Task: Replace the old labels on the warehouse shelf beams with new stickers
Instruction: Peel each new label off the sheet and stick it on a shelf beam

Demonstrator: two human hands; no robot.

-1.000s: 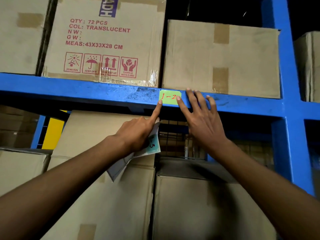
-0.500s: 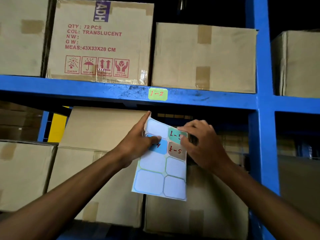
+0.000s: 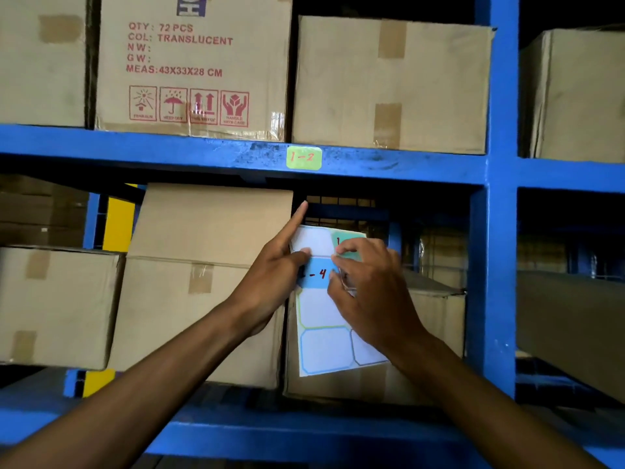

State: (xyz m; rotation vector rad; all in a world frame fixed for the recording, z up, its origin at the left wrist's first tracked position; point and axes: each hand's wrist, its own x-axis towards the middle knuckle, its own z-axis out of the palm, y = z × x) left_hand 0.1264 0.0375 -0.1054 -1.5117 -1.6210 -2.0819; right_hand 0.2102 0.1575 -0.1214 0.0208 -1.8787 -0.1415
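From the head camera, both hands meet on a sticker sheet (image 3: 324, 346) held upright in front of the lower shelf bay. The left hand (image 3: 270, 286) holds the sheet at its upper left edge, thumb pressed on the front face beside the blue sticker (image 3: 316, 275) marked with a red "4", while its index finger points straight up past the sheet's top corner. The right hand (image 3: 368, 292) is curled over the sheet's upper right part, its fingertips (image 3: 341, 252) pinching at the edge of a teal sticker (image 3: 350, 243) in the top right cell; whether that sticker has lifted off the backing I cannot tell. Below the two grips the sheet hangs free, showing blank white cells outlined in green and blue.

Directly above the hands, well apart from them, a green label (image 3: 304, 158) reading "1-2" in red sits stuck flat on the face of the blue shelf beam (image 3: 135, 147). Just right of the hands stands the blue upright post (image 3: 497, 231). Behind the left hand is a plain cardboard box (image 3: 203, 231), and above the beam sit a printed box (image 3: 192, 66) marked "72 PCS" and a plain taped box (image 3: 389, 82).
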